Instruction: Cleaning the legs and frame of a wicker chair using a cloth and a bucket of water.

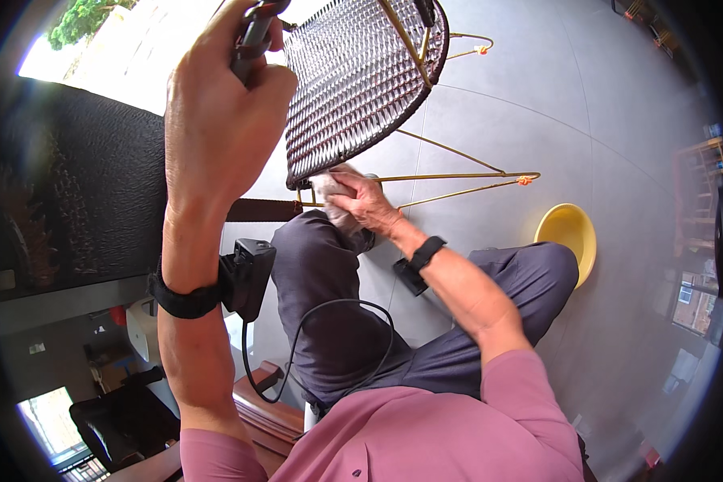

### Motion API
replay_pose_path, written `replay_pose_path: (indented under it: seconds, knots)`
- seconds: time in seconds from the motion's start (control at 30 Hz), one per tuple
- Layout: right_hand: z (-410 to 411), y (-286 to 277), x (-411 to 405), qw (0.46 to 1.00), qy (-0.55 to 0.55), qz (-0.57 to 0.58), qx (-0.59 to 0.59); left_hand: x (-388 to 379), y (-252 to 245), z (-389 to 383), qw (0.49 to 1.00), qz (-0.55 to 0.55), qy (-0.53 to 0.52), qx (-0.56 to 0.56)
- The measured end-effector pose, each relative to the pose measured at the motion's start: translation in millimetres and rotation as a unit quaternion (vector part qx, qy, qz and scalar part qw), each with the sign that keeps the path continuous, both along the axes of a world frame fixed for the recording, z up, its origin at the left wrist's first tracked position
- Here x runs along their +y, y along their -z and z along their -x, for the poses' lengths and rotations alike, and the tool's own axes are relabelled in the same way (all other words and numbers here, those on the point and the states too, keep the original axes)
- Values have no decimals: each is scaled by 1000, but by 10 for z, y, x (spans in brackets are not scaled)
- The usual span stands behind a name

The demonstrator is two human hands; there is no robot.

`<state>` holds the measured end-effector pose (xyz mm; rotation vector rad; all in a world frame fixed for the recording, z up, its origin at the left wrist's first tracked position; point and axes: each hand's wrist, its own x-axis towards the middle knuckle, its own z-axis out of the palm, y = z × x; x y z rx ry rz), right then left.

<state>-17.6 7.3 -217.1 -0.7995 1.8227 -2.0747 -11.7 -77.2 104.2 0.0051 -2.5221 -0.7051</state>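
Observation:
A brown woven chair (pixel 361 84) with gold-coloured metal legs lies tipped before me, its legs pointing to the right. Raised at the upper left, my left hand (pixel 229 114) is closed around a dark bar (pixel 256 39), probably part of the chair's frame. My right hand (pixel 367 202) grips a pale, crumpled cloth (pixel 337 205) at the chair's lower edge, just beyond my knee. Part of the cloth is hidden under the fingers. Bits of orange tie (pixel 524 180) are wrapped around the leg ends.
A yellow plastic basin (pixel 566 235) stands on the grey tiled floor (pixel 506 126), right of my knee. Black devices are strapped to both wrists; a cable (pixel 340 301) loops from the left one (pixel 250 277) over my thigh. Brown wooden furniture (pixel 271 416) is at lower left, a dark textured panel (pixel 84 187) at left.

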Motion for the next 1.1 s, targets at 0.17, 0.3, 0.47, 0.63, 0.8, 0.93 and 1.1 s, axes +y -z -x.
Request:
replay_pose_path:
  seconds: [0.17, 0.3, 0.47, 0.63, 0.8, 0.93, 1.1]
  knots:
    - [-400, -1, -237, 998, -30, -15, -45, 66, -150, 10, 999, 24, 28, -35]
    - [-506, 606, -82, 982, 125, -137, 26, 49, -117, 40, 999, 30, 27, -16]
    - [-416, 697, 204, 960, 158, -232, 0, -45, -81, 33, 1000, -1, 27, -12]
    - [-670, 61, -421, 969, 171, -74, 161, 72, -122, 65, 998, 32, 53, -13]
    - [-870, 313, -327, 967, 127, -138, 173, 84, -121, 30, 996, 40, 62, 50]
    - [-668, 670, -79, 972, 156, -158, 79, 77, -115, 34, 999, 23, 34, 7]
    - [-483, 268, -361, 990, 130, -44, 20, -13, -117, 10, 999, 31, 40, 17]
